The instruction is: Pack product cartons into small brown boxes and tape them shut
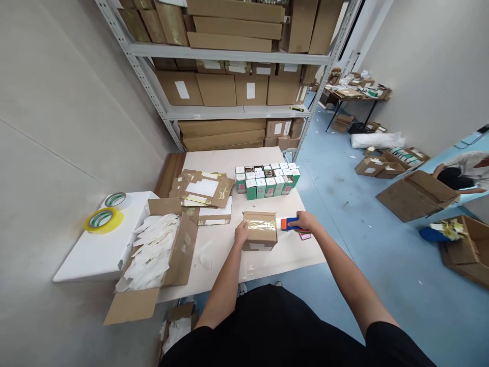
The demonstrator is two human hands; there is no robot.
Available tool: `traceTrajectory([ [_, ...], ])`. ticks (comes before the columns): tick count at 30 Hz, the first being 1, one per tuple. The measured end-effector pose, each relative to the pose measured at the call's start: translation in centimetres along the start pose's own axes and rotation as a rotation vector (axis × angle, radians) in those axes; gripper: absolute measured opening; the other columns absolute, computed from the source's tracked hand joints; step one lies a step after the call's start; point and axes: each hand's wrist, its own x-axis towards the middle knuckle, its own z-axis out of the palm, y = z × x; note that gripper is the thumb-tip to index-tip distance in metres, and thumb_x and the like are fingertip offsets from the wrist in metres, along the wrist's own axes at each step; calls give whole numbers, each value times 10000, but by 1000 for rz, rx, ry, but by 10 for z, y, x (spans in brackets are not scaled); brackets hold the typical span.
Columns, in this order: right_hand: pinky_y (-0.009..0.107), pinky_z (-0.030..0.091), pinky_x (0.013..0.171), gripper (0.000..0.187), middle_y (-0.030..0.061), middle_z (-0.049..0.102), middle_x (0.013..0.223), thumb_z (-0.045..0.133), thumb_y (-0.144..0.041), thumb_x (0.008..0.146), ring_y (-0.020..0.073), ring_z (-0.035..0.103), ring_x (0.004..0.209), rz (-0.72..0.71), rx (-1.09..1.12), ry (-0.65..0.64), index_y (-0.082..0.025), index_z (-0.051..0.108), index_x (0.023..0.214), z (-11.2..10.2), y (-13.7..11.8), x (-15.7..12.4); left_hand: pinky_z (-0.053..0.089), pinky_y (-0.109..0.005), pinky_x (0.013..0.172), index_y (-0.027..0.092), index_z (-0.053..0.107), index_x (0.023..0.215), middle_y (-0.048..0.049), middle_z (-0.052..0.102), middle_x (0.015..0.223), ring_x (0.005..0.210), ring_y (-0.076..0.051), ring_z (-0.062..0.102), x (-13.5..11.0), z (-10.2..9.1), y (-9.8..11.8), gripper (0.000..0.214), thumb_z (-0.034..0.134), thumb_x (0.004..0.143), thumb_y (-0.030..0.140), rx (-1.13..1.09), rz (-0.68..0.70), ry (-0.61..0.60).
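Observation:
A small cardboard box (261, 232) stands on the table in front of me, with shiny packing tape across its top. My left hand (241, 234) grips its left side, thumb near the top edge. To the right of the box, my right hand (304, 221) is closed around a blue and orange tape dispenser (289, 224). The dispenser's orange end points at the box's right side. Partly under that hand lies a phone (305, 236). Behind the box, several small green and white cartons (266, 187) stand in rows, some with open tops.
Flattened cardboard (208, 188) is stacked left of the cartons. An open carton (179, 255) full of white paper strips stands at the left, beside tape rolls (101, 220) on a white surface. Shelves (237, 112) of boxes rise behind the table. A person (464, 173) is at the far right.

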Motion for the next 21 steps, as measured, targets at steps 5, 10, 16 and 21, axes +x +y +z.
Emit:
traceTrajectory([
  [5, 277, 362, 618, 535, 112, 758, 1050, 766, -675, 755, 271, 698, 966, 11, 21, 16, -210, 694, 1008, 8, 3, -4, 474, -359, 1036, 172, 727, 1219, -149, 743, 1270, 1226, -301, 659, 4, -3, -5, 448, 459, 1030, 478, -60, 17, 5],
  [10, 278, 345, 607, 536, 103, 762, 1035, 752, -702, 757, 266, 695, 947, 0, 48, 21, -219, 692, 982, 17, -11, -1, 485, -369, 1058, 164, 755, 1145, -130, 771, 1208, 1218, -298, 674, 12, -19, -14, 420, 510, 1012, 479, -132, -14, -18],
  [16, 256, 329, 604, 523, 78, 762, 966, 749, -711, 777, 225, 688, 875, -115, 125, 24, -216, 686, 934, 30, -62, 5, 502, -363, 1091, 149, 752, 1178, -123, 757, 1260, 1252, -263, 675, 21, -57, -47, 479, 541, 1000, 541, -374, -26, -35],
  [21, 244, 345, 613, 544, 62, 757, 963, 724, -744, 792, 214, 687, 873, -200, 137, -2, -224, 676, 946, 41, -126, 4, 554, -340, 1004, 146, 752, 1195, -127, 759, 1255, 1186, -250, 714, 17, -95, -76, 535, 483, 1024, 576, -284, -140, 7],
])
